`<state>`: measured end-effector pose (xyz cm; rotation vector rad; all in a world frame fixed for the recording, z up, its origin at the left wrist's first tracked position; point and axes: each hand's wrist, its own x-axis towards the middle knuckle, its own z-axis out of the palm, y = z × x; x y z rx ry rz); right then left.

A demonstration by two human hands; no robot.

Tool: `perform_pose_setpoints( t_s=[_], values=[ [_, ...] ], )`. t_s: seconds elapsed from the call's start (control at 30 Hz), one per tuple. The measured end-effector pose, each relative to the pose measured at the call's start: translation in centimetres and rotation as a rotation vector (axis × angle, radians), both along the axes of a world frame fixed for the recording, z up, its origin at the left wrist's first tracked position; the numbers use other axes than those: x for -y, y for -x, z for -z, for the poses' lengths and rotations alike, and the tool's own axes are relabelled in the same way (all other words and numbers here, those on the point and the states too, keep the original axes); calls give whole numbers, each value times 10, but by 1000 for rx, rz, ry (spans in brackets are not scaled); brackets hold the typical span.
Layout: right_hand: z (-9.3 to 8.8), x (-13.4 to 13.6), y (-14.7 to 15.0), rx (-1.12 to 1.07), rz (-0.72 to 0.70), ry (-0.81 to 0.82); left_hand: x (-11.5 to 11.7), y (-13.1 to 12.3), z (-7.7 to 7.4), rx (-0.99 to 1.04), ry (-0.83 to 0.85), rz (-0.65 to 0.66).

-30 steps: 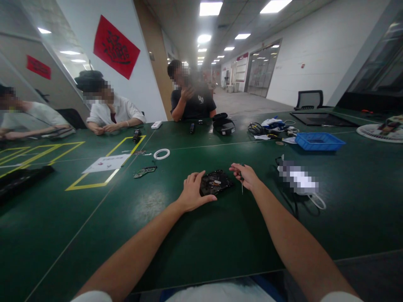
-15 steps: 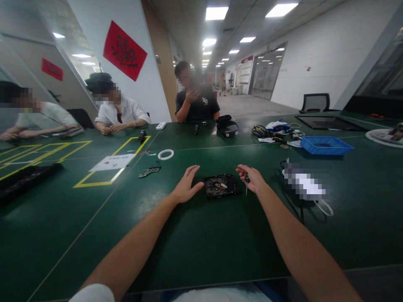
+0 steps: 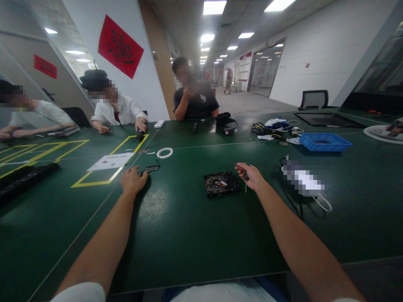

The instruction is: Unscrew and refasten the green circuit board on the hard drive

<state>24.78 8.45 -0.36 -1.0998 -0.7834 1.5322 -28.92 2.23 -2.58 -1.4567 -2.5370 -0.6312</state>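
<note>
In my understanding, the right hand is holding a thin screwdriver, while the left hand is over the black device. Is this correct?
Not quite: in the head view, the left hand is at the small circuit board, to the left of the black device. The right hand is holding a thin screwdriver, as you say.

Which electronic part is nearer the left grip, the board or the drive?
The green board: it lies right at the left grip, though contact is unclear. The black drive sits well apart, beside the right grip, which holds a screwdriver.
</note>
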Motion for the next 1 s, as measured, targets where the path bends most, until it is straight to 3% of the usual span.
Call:
perform_pose_setpoints(
  t_s=[0.13, 0.33, 0.47, 0.77, 1.0],
  values=[
    [-1, 1, 1, -6, 9, 2, -10, 2, 4, -49, 57, 27],
    [-4, 5, 3, 1, 12, -8, -23, 13, 12, -112, 111, 199],
    [-3, 5, 4, 7, 19, -10, -26, 17, 14, -122, 153, 208],
    [1, 2, 4, 15, 19, -25, -28, 24, 6, -209, 193, 329],
    [-1, 4, 4, 31, 22, -23, -38, 21, -12, -242, 315, 269]
  ],
)
